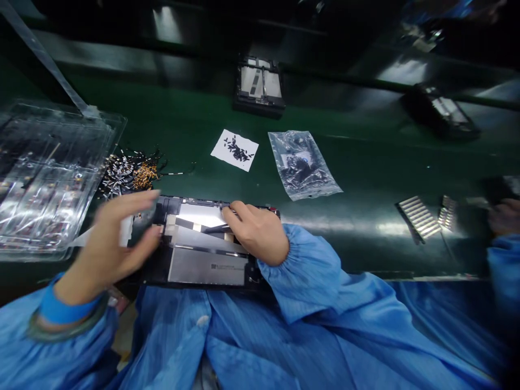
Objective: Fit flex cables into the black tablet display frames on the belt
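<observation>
An open tablet body [207, 265], with silvery battery panels and a black frame, lies at the table edge in front of me. My right hand [260, 233] rests over its right half, fingers closed around slim black tweezers [215, 229] whose tip points left above the panels. Blurred by motion, my left hand [117, 238] is at the tablet's left end, thumb and fingers apart with nothing visible between them. Just beyond that hand is a heap of small cables [134, 170] with black, white and gold ends.
Clear plastic trays [49, 179] stand at the left. Beyond the tablet lie a white paper [234, 150] with small black pieces and a clear bag [304, 165]. Further back are device stacks [260, 86] [442, 111]. Metallic strips [418, 216] lie rightward, near another person's hand [506, 216].
</observation>
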Demonstrator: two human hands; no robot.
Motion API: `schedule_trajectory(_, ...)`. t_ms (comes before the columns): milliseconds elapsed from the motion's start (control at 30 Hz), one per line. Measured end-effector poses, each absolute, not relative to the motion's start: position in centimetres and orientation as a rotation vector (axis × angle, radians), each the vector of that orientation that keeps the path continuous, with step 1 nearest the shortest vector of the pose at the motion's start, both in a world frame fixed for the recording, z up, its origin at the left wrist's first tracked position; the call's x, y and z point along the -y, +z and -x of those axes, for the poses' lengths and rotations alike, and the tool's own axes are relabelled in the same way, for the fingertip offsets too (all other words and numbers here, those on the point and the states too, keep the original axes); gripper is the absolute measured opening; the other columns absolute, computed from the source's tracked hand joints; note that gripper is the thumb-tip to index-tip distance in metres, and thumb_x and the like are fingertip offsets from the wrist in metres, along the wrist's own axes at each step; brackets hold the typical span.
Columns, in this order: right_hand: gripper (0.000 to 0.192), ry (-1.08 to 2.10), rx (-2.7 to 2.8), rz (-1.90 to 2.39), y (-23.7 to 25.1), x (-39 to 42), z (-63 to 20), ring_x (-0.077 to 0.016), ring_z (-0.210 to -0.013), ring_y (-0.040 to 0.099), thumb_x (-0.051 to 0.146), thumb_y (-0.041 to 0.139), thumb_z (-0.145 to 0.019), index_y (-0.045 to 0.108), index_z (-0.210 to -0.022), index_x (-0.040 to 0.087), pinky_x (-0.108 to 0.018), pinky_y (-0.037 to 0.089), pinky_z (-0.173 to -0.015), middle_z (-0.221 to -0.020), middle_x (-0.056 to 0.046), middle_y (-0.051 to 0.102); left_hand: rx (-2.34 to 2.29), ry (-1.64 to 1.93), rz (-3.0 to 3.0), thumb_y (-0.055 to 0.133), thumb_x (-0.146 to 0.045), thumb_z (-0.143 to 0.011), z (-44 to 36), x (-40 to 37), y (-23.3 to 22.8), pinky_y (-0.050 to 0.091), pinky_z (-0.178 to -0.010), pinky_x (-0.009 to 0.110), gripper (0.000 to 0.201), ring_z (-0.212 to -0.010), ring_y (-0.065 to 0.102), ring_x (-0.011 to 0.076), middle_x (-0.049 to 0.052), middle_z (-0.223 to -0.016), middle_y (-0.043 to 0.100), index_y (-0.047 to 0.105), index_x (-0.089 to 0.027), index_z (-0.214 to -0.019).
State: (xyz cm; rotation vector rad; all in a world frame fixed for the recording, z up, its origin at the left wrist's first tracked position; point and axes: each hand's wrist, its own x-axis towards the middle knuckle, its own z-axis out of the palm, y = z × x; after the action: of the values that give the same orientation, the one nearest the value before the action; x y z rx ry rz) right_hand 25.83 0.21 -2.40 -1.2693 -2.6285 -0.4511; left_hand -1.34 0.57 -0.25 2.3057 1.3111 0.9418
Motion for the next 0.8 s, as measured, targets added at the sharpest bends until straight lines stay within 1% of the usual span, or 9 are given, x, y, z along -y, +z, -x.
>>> schedule_trajectory(100,0.025,-0.471,2.612,1.268,-2.4,-0.2,-25.7,-0.0138,-0.062,0.05,0.011,0.042,-0.095,0.066,-0.094,0.016,-0.031,0.025,-0.051,-0.083,-0.006,0.065,-0.908,0.637,-2.677,0.051,-0.021,-0.089,-2.3,-2.3,-1.4,0.041,-0.109,0.044,0.038,-0.131,0.05,0.024,0.012,-0.139,0.055,0.05,-0.018,-0.127)
schedule_trajectory(200,0.026,-0.48,2.576,1.262,-2.4,-0.2,-25.4,-0.0136,-0.061,0.05,0.012,0.041,-0.096,0.067,-0.093,0.016,-0.031,0.027,-0.051,-0.08,-0.005,0.065,-0.812,0.384,-2.779,0.041,-0.016,-0.088,-4.5,-3.5,-2.1,0.033,-0.115,0.046,0.04,-0.135,0.046,0.0243,0.012,-0.139,0.056,0.053,-0.013,-0.126)
schedule_trajectory(300,0.028,-0.427,2.568,1.265,-2.6,-0.2,-25.2,-0.0134,-0.063,0.05,0.012,0.039,-0.097,0.067,-0.093,0.015,-0.031,0.028,-0.051,-0.079,-0.005,0.064,-0.773,0.26,-2.798,0.04,-0.016,-0.085,-4.8,-3.9,-2.1,0.031,-0.115,0.05,0.041,-0.135,0.046,0.0271,0.013,-0.139,0.057,0.058,-0.012,-0.122)
schedule_trajectory(367,0.029,-0.394,2.559,1.262,-2.6,-0.2,-25.4,-0.0135,-0.063,0.051,0.011,0.039,-0.097,0.067,-0.092,0.015,-0.031,0.029,-0.052,-0.078,-0.005,0.065,-0.789,0.249,-2.747,0.04,-0.018,-0.086,-4.6,-3.9,-1.9,0.031,-0.115,0.05,0.043,-0.135,0.046,0.0268,0.013,-0.139,0.056,0.058,-0.013,-0.125)
schedule_trajectory(433,0.028,-0.354,2.549,1.26,-2.5,0.0,-25.7,-0.0134,-0.065,0.053,0.011,0.04,-0.098,0.067,-0.093,0.015,-0.031,0.031,-0.053,-0.079,-0.005,0.066,-0.827,0.267,-2.663,0.038,-0.02,-0.089,-4.4,-4.1,-1.8,0.033,-0.114,0.048,0.044,-0.132,0.049,0.0244,0.011,-0.137,0.058,0.055,-0.015,-0.129)
schedule_trajectory(533,0.026,-0.291,2.551,1.261,-2.2,0.4,-26.4,-0.0137,-0.069,0.058,0.012,0.041,-0.098,0.067,-0.1,0.014,-0.03,0.034,-0.056,-0.086,-0.006,0.069,-0.842,0.307,-2.602,0.035,-0.017,-0.089,-4.4,-4.5,-2.0,0.037,-0.111,0.045,0.044,-0.127,0.054,0.0216,0.01,-0.133,0.061,0.054,-0.017,-0.13)
schedule_trajectory(600,0.027,-0.309,2.547,1.256,-2.0,0.7,-26.9,-0.0134,-0.07,0.059,0.013,0.041,-0.099,0.067,-0.102,0.015,-0.03,0.036,-0.058,-0.09,-0.006,0.07,-0.825,0.334,-2.629,0.034,-0.012,-0.088,-4.5,-4.7,-2.3,0.04,-0.109,0.043,0.045,-0.126,0.054,0.0207,0.009,-0.132,0.062,0.055,-0.017,-0.128)
schedule_trajectory(700,0.029,-0.373,2.517,1.242,-2.0,1.2,-27.4,-0.0131,-0.068,0.059,0.012,0.039,-0.099,0.068,-0.103,0.015,-0.03,0.036,-0.057,-0.09,-0.005,0.072,-0.786,0.356,-2.703,0.033,-0.01,-0.091,-4.5,-4.9,-2.7,0.041,-0.108,0.04,0.044,-0.128,0.053,0.0197,0.009,-0.131,0.062,0.055,-0.017,-0.129)
schedule_trajectory(800,0.03,-0.391,2.507,1.227,-2.1,1.5,-27.7,-0.0139,-0.067,0.057,0.011,0.038,-0.099,0.068,-0.106,0.012,-0.031,0.034,-0.055,-0.089,-0.006,0.072,-0.753,0.351,-2.766,0.032,-0.01,-0.093,-4.4,-4.9,-2.9,0.042,-0.107,0.041,0.045,-0.128,0.052,0.0209,0.01,-0.133,0.062,0.054,-0.017,-0.132)
